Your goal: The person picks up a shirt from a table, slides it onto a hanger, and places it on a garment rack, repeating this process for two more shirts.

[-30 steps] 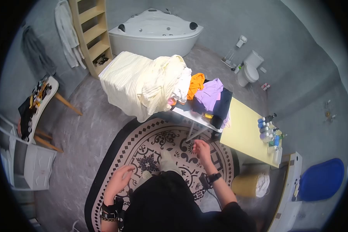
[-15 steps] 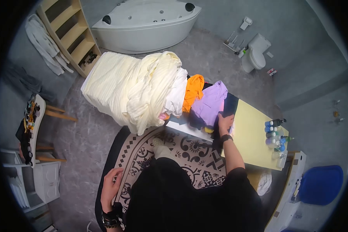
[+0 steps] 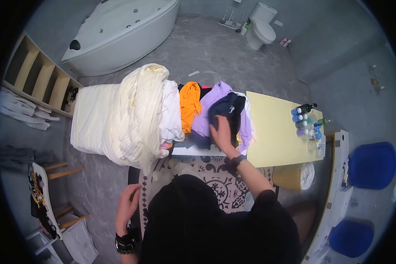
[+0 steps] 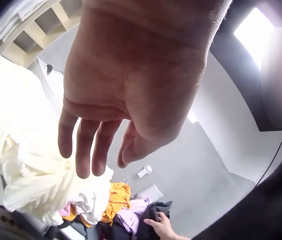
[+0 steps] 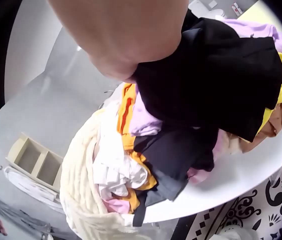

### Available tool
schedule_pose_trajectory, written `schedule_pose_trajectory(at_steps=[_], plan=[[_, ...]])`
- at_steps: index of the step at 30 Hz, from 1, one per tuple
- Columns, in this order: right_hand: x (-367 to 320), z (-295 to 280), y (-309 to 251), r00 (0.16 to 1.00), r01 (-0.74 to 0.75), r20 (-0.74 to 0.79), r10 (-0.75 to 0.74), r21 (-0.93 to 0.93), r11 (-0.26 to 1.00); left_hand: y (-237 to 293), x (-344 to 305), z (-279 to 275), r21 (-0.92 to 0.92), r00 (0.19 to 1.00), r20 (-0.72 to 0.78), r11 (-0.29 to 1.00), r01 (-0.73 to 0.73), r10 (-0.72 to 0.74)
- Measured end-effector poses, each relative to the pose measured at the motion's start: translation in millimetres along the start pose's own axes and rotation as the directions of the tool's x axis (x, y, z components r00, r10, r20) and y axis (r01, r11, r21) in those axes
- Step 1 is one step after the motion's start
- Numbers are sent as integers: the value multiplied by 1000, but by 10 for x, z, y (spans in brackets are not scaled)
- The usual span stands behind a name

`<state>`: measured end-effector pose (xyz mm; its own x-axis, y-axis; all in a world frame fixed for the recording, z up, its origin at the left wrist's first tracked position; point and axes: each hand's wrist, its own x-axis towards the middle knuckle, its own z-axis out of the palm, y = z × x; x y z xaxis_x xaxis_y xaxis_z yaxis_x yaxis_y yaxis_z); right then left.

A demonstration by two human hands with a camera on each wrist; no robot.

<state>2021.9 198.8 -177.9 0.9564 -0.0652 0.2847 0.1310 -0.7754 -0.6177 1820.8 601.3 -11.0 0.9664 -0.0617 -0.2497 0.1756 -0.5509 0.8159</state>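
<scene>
My right hand (image 3: 222,133) grips a black garment (image 3: 228,105) on the pile of clothes; in the right wrist view the black cloth (image 5: 216,75) hangs from the hand (image 5: 131,37), whose fingertips are hidden. Beside it lie a lilac garment (image 3: 202,119) and an orange one (image 3: 190,103), then white cloth (image 3: 170,114). My left hand (image 3: 128,203) hangs low at the left, away from the pile; in the left wrist view this hand (image 4: 131,85) has loosely bent fingers and holds nothing.
Cream ribbed bedding (image 3: 105,119) covers the left end. A pale yellow board (image 3: 270,132) at the right bears several bottles (image 3: 300,119). A basket (image 3: 288,176) stands below it. Behind are a bathtub (image 3: 127,39) and a toilet (image 3: 262,31); blue chairs (image 3: 372,165) stand far right.
My right hand has reached up to the clothes and moved left along them with the black garment, now over the lilac one. The head view has turned; the left hand still hangs.
</scene>
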Motion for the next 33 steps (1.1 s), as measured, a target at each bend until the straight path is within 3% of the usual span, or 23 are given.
schedule_pose_trajectory(at_steps=[2, 5, 11, 13, 15, 17, 19, 21, 24, 25, 27, 29, 31, 33], plan=[[-58, 147, -89, 991, 23, 134, -18, -35, 999, 35, 86, -33, 11, 999, 24, 999, -30, 30], [-10, 149, -199, 999, -20, 28, 22, -62, 998, 191, 227, -150, -4, 997, 64, 999, -46, 46], [26, -75, 497, 917, -251, -304, 260, 69, 966, 199, 298, -281, 31, 997, 12, 997, -76, 76], [72, -172, 688, 821, -440, -433, 371, -67, 896, 206, 302, -296, 5, 999, 6, 999, -51, 51], [189, -322, 459, 800, -327, -568, 196, -137, 935, 227, 308, -310, -17, 999, -1, 999, -34, 34], [352, -383, 72, 882, -110, -468, 44, -115, 987, 253, 310, -310, -23, 1000, 7, 1000, -12, 12], [417, -233, -138, 976, -28, -217, 23, -19, 999, 209, 315, -295, -6, 999, 8, 999, -32, 32], [439, 51, -200, 996, 70, 54, -66, -65, 995, 192, 309, -293, 13, 999, 9, 999, -51, 51], [390, 343, 106, 994, 13, 105, 9, -209, 978, 201, 280, -293, 9, 994, -32, 995, -100, 101], [428, 352, 186, 992, -64, 97, 80, -163, 985, 192, 271, -308, -4, 996, -37, 997, -78, 78], [520, 296, 340, 995, -67, 65, 73, -93, 993, 170, 238, -328, -23, 998, -53, 999, -45, 43], [635, 124, 256, 982, -162, -91, 167, 61, 985, 131, 226, -343, 8, 995, -73, 998, -61, 61], [817, -102, 226, 922, -151, -330, 202, 174, 973, 88, 231, -340, -3, 996, -78, 999, -50, 50], [1008, -481, 15, 921, -150, -284, 268, 378, 914, 155, 300, -369, -5, 997, -48, 998, -59, 59]])
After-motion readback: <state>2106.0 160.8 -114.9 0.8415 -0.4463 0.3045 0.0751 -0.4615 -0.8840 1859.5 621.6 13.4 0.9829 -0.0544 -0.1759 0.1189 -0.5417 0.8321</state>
